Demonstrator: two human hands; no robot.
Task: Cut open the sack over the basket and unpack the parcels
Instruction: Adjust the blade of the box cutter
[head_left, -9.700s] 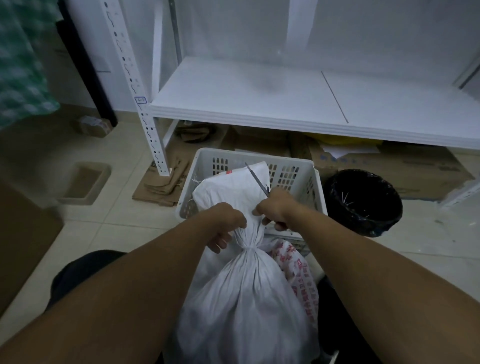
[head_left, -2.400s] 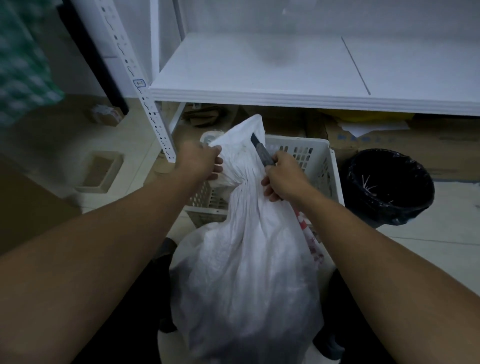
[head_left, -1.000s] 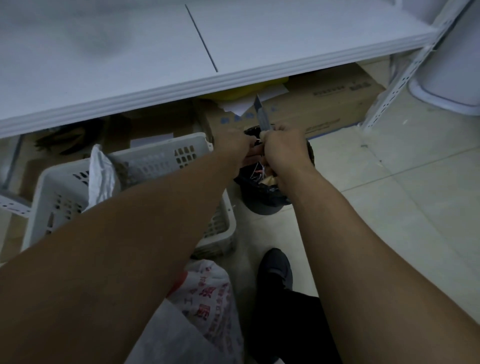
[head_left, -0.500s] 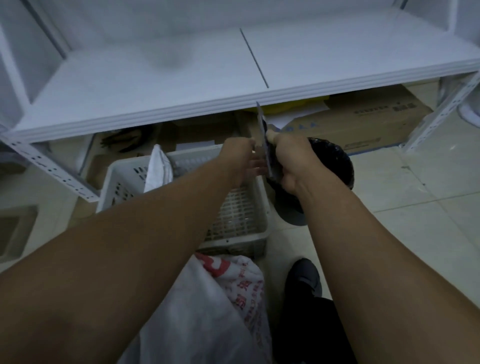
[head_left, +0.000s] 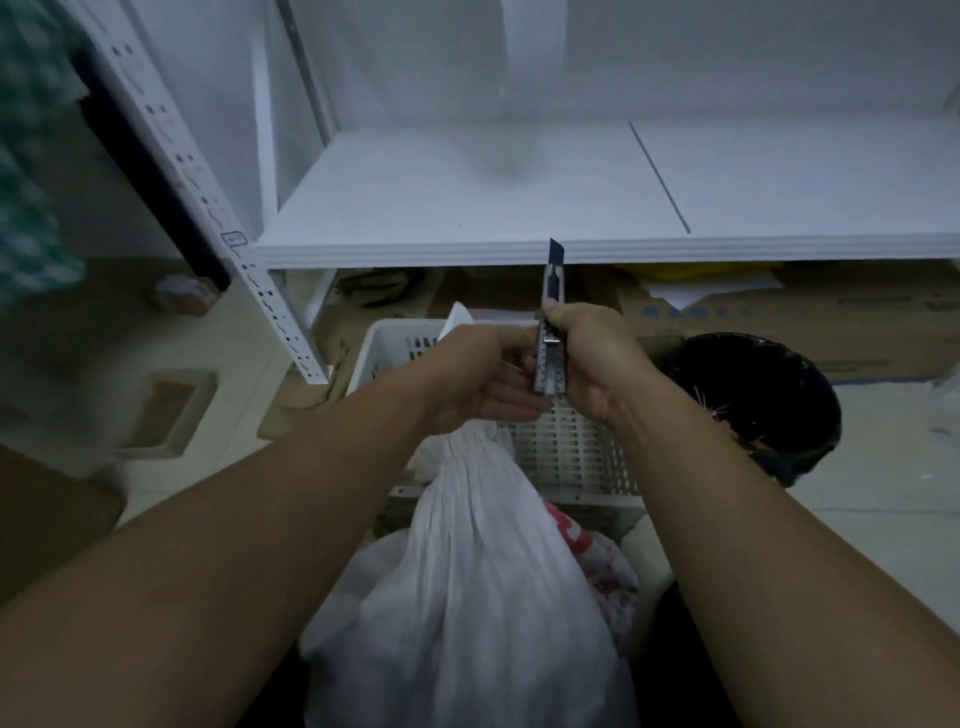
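Note:
A white woven sack (head_left: 478, 597) stands between my arms, its tied neck leaning on the near wall of the white perforated basket (head_left: 571, 457). The sack's top flap pokes up behind my left hand (head_left: 483, 379). My right hand (head_left: 597, 358) grips a utility knife (head_left: 551, 291) upright above the basket, blade out and pointing up. The fingertips of my left hand pinch the knife's lower body. No parcels are visible; the inside of the sack is hidden.
A black-lined bin (head_left: 769, 395) stands right of the basket. A white shelf (head_left: 467, 208) hangs over the basket's far side, with its perforated upright (head_left: 208, 197) at left. Cardboard boxes (head_left: 831, 322) lie under the shelf. A red-printed sack (head_left: 597, 561) sits behind the white one.
Both hands with the knife have come back from over the black bin to above the basket and sack. The view has swung left with them.

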